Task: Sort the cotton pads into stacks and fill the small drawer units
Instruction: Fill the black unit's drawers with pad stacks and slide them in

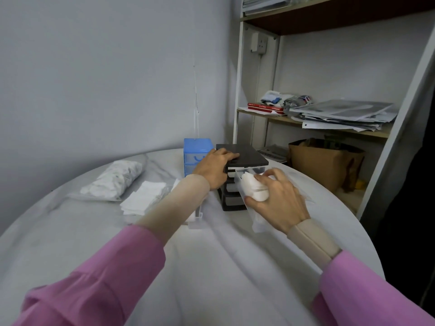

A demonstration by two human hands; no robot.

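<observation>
A stack of round white cotton pads [255,188] sits in a clear drawer [242,184] pulled out of a black drawer unit [242,158] on the table [211,267]. The right hand [280,201] grips the pads (fingers curled round them). The left hand [215,167] lies over the unit's top, fingers resting there.

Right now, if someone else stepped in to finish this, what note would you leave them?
Left hand rests on top of the black drawer unit, steadying it.
Right hand grips a stack of cotton pads at the pulled-out clear drawer.
Square pads and a bagged batch lie on the table's left; the blue drawer unit stands behind.
Done: one stack reaching the drawer.
Left: the loose and bagged pads, the other drawers.
</observation>
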